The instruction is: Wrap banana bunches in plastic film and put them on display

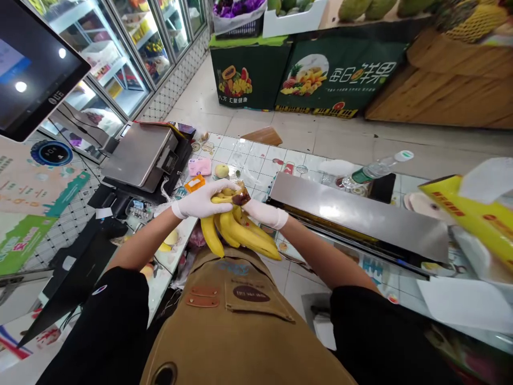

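A bunch of yellow bananas (236, 230) hangs in front of my brown apron, over the near edge of the tiled counter. My left hand (206, 199), in a white glove, wraps round the top of the bunch near its brown crown (241, 198). From the other side my right hand (264, 213), gloved too, grips the bunch just below the crown; its fingertips are partly hidden behind the fruit. Beyond my hands, on the counter, lie a pale round fruit (222, 170), a pink packet (199, 166) and an orange item (194, 184).
To the left stand a metal scale (138, 152) and a screen (36, 69). On the right, a long steel-topped wrapping machine (356, 211) fills much of the counter, with a clear bottle (377, 170) behind it and a yellow bag (473, 211) farther right. Green fruit-display boxes (320, 80) stand across the aisle.
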{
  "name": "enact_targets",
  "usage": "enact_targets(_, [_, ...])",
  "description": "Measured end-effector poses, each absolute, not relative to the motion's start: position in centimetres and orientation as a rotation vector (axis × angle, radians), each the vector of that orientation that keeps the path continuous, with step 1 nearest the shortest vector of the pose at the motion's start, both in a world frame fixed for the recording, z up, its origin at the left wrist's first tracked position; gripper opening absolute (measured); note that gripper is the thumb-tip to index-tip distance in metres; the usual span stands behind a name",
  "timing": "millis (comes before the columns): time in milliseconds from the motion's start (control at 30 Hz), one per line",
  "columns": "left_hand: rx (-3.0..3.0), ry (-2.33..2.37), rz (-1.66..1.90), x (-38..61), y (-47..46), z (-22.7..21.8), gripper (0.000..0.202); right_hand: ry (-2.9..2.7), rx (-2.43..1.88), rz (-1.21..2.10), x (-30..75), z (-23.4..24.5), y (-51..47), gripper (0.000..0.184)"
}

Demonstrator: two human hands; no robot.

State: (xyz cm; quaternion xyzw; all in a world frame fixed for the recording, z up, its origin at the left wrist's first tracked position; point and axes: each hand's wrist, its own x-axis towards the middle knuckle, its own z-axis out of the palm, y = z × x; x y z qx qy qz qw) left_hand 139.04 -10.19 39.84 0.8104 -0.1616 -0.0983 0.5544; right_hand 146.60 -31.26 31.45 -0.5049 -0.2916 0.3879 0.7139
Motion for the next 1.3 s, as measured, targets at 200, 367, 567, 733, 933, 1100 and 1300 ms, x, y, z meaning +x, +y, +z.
enact_targets(200, [1.918,-0.187,-0.079,142.9,-9.5,37.7,0.04,-0.911,-1.46,0.485,149.7,33.7,-30.9,0.049])
enact_targets(367, [1.955,-0.154,-0.036,145.0,-7.4,37.3,0.031,-0.897,-1.67,0.384,150.6,34.0,-26.7,0.063])
enact_targets(567, [2.047,-0.362,-0.118,145.3,-4.3,39.0,0.036,-1.023,-1.838,0.404,150.6,35.3,-24.9,0.033])
enact_targets(733, [2.259,-0.418,-0.15,145.1,-4.0,39.4,0.036,-1.078,-1.994,0.437,150.3,35.2,-24.6,0.03])
enact_targets(933, [2.486,-0.386,-0.205,145.9,-4.4,39.5,0.03,-1.077,-1.947,0.394,151.1,34.5,-24.4,0.031])
enact_targets(1100, [2.624,-0.4,-0.3,146.2,-4.0,41.0,0.027,-1.216,-2.166,0.414,151.0,36.0,-23.7,0.025])
enact_targets(1300, [2.847,-0.275,-0.667,145.8,-3.8,44.2,0.037,-1.586,-2.527,0.478,150.3,39.3,-22.1,0.038])
